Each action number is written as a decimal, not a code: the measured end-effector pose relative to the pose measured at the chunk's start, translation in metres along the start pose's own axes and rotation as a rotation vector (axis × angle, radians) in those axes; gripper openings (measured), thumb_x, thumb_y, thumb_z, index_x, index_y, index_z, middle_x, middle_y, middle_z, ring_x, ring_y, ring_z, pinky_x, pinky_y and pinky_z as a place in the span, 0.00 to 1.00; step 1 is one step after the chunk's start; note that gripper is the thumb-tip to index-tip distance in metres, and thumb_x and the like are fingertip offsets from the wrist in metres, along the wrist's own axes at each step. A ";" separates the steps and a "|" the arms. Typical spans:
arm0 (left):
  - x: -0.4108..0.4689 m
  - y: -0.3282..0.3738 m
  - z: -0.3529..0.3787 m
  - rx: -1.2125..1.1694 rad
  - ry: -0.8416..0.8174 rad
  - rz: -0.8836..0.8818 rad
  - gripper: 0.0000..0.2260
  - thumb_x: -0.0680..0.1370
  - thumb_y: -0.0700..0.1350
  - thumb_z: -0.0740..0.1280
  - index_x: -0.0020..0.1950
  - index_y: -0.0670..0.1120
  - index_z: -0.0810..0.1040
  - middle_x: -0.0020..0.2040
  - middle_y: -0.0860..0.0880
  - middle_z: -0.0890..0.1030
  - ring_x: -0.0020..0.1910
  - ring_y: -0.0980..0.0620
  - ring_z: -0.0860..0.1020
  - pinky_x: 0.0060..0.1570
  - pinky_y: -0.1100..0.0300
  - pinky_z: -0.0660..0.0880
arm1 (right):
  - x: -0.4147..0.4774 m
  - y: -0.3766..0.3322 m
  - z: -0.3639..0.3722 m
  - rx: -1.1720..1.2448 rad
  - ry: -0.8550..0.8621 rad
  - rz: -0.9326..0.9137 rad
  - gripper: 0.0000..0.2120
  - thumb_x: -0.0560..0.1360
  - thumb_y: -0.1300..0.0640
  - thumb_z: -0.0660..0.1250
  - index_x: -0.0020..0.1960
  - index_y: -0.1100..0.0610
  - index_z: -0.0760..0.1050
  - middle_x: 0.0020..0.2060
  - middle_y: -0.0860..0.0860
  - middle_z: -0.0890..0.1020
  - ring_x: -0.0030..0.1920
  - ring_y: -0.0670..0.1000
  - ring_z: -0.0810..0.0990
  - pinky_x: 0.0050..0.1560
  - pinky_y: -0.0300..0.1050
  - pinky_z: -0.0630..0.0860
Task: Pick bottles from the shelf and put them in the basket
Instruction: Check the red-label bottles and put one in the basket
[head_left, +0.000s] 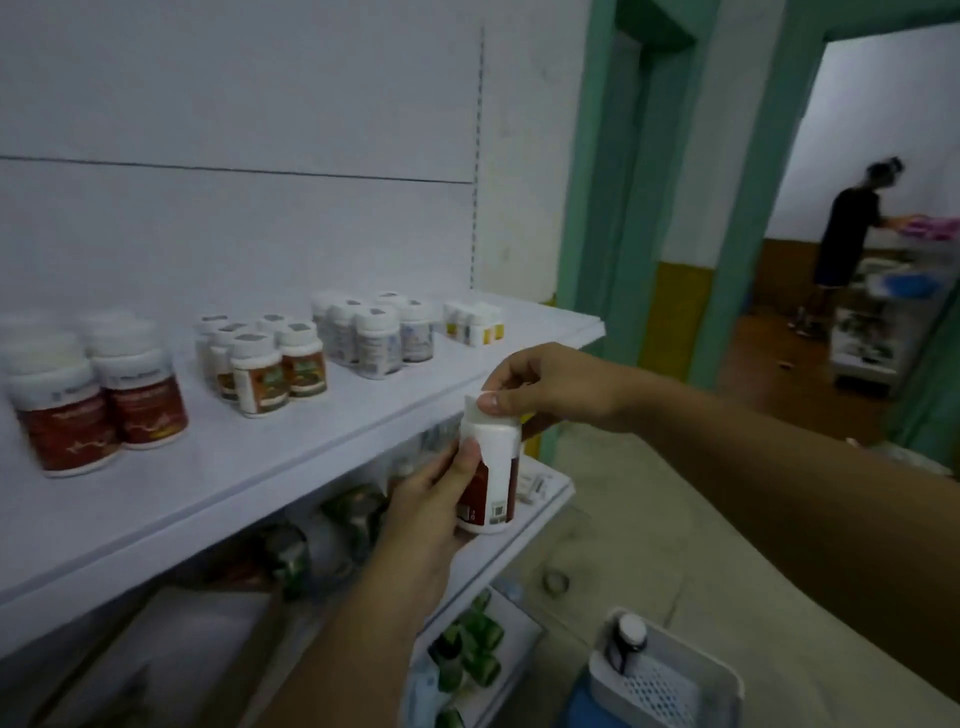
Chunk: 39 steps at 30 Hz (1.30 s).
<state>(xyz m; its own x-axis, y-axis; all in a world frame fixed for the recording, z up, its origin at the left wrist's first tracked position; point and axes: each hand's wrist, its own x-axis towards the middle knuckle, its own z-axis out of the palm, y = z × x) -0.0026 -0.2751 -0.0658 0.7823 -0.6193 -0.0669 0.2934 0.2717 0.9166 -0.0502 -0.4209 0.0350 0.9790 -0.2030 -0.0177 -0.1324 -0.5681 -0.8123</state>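
Both hands meet on one white-capped bottle with a dark red label (488, 483), held upright in front of the edge of the white shelf (270, 457), off the shelf board and well above the basket. The left hand (441, 499) is wrapped around the bottle's lower body from the left, thumb pressed up near the shoulder. The right hand (545, 389) comes in from the right with thumb and forefinger pinched together on a strip of white film or label (496, 441) that stands up past the cap — whether it is a seal or a sticker is hard to make out in the blur. On the shelf stand groups of bottles: two large red-labelled ones (98, 410) at the left, a cluster of smaller brown-and-green-labelled ones (265, 364) beside them, pale-labelled bottles (374, 332) farther along, and a small yellow-marked pack (472, 322) near the far end. Lower shelves hold green-labelled items (467, 654), blurred. At the bottom right sits the white mesh basket (675, 680) with one dark, white-capped bottle (626, 644) upright in its near corner. Through the green-framed doorway (748, 208) another person (847, 239) stands at a distant rack.
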 end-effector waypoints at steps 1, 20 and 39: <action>0.005 -0.012 0.009 -0.030 -0.020 -0.040 0.18 0.65 0.54 0.68 0.53 0.50 0.80 0.45 0.48 0.86 0.47 0.49 0.82 0.39 0.55 0.78 | -0.007 0.015 -0.008 0.022 0.020 0.026 0.15 0.72 0.53 0.70 0.52 0.64 0.78 0.41 0.50 0.81 0.41 0.46 0.81 0.39 0.37 0.79; 0.135 -0.336 0.155 0.089 -0.036 -0.741 0.10 0.77 0.44 0.65 0.55 0.40 0.76 0.50 0.42 0.82 0.47 0.47 0.81 0.38 0.57 0.81 | -0.109 0.416 -0.083 0.254 0.343 0.593 0.12 0.71 0.57 0.72 0.52 0.62 0.80 0.48 0.58 0.83 0.42 0.51 0.82 0.46 0.46 0.81; 0.215 -0.466 0.089 1.312 -0.465 -0.266 0.18 0.76 0.52 0.64 0.64 0.48 0.71 0.61 0.51 0.74 0.59 0.56 0.72 0.59 0.60 0.69 | -0.026 0.671 0.065 -0.569 -0.083 0.565 0.25 0.76 0.58 0.62 0.71 0.55 0.61 0.69 0.54 0.66 0.63 0.57 0.72 0.57 0.48 0.72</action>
<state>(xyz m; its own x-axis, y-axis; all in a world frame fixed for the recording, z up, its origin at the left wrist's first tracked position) -0.0200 -0.6007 -0.4722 0.4604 -0.7950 -0.3951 -0.5161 -0.6018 0.6095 -0.1541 -0.7453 -0.5473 0.7457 -0.5338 -0.3986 -0.6478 -0.7209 -0.2464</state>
